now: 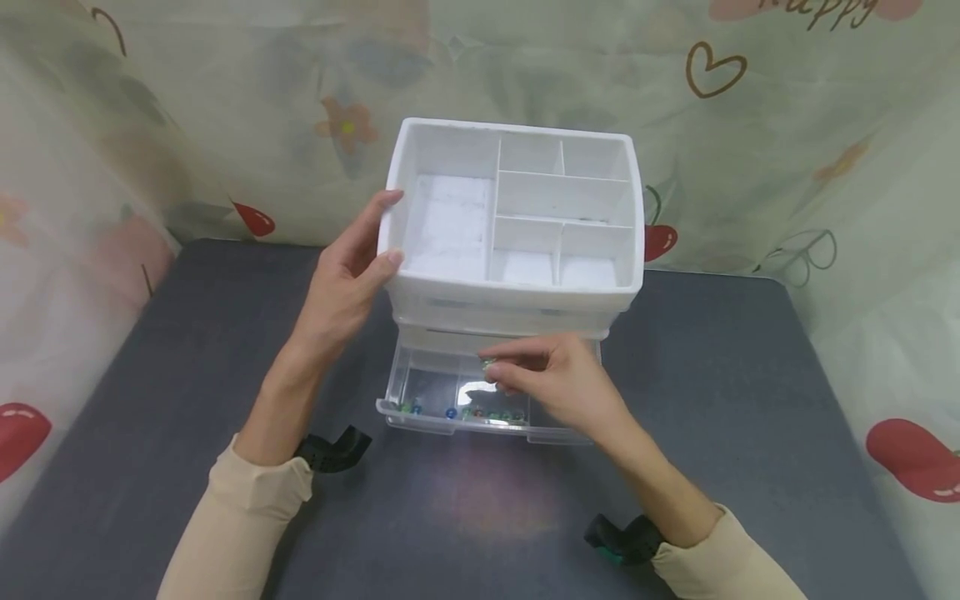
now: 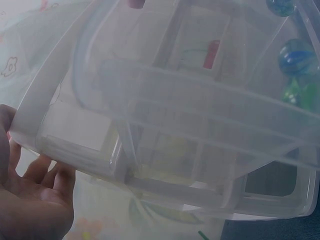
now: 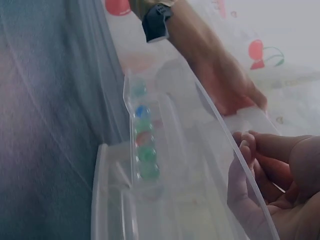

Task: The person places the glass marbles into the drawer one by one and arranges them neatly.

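A white desktop organizer box (image 1: 517,296) with an open divided top stands on the dark table. My left hand (image 1: 341,283) grips its left wall, thumb at the front and fingers behind; in the left wrist view the left hand (image 2: 37,200) shows at the box's edge. Below, a clear drawer (image 1: 427,375) is pulled out, with several glass marbles (image 1: 451,412) lined along its front, also visible as blue and green marbles (image 3: 145,152) in the right wrist view. Over the drawer, my right hand (image 1: 558,379) pinches a small greenish marble (image 1: 487,363) between thumb and fingers.
The box's top has one large compartment (image 1: 450,225) on the left and several smaller ones on the right. A patterned cloth (image 1: 480,58) hangs behind and at both sides. Black wrist devices (image 1: 333,450) sit on both forearms, above the dark tabletop (image 1: 720,400).
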The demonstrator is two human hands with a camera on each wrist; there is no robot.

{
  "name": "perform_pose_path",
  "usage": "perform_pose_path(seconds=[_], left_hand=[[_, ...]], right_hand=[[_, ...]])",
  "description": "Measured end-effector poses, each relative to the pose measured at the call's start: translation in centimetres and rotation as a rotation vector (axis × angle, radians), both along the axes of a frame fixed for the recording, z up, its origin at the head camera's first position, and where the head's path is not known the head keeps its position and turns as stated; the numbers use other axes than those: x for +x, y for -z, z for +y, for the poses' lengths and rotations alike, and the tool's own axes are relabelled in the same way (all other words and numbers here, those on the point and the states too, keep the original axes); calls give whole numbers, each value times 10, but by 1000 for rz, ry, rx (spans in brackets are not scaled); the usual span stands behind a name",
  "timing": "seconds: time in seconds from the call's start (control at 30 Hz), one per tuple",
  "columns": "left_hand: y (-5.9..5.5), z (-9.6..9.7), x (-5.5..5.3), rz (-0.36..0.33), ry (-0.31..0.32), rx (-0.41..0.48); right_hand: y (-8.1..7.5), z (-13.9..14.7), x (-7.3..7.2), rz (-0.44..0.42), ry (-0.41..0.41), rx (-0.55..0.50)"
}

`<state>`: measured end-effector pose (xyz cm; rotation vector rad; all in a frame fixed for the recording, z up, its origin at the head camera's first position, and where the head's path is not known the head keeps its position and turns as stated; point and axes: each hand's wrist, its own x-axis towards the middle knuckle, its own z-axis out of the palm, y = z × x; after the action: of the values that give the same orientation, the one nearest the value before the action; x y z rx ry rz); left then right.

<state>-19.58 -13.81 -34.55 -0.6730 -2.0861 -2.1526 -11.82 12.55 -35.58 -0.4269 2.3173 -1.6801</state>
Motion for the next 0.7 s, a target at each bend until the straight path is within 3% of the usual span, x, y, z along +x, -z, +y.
perform_pose_path(seconds=[0.23,0.7], left_hand=[[0,1,0,3,0,2],[1,1,1,11,-11,3]], right_hand=[[6,-15,-2,-50,-3,-15],[11,-27,-9,-234,-26,38]])
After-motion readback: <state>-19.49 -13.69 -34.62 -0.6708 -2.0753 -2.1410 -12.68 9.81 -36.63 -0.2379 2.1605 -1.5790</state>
